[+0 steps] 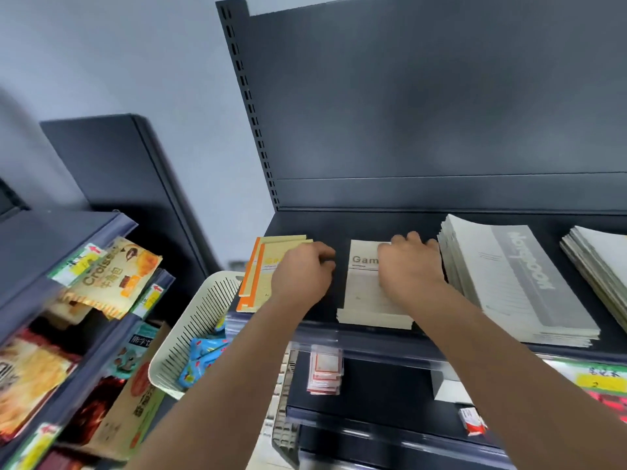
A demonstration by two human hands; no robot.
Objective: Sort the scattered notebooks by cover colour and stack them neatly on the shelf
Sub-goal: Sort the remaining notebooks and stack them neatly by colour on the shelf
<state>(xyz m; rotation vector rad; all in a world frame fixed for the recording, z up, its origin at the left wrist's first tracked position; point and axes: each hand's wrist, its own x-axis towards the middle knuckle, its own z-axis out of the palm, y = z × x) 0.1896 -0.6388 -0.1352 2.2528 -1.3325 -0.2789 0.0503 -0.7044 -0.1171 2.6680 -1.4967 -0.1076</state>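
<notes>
While 4 stacks are lying sorted on the shelf [339,225], the yellow stack [271,247] is being gripped at its right edge by the left hand [302,269], fingers curled. The cream stack [363,293] is being hooked at its far edge by the right hand [410,266], fingers bent. Squaring is probably being left undone. Bare shelf is being left between both sets of fingertips, and the grey stack [519,283] is lying just beside the right ones.

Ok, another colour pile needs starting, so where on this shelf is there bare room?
Bare shelf runs along the back panel behind the orange-edged stack and cream stack. A narrow wedge lies between the grey stack and far-right stack. Crowded: left hand crowds the orange-to-cream gap; right hand covers the cream-to-grey one.
</notes>
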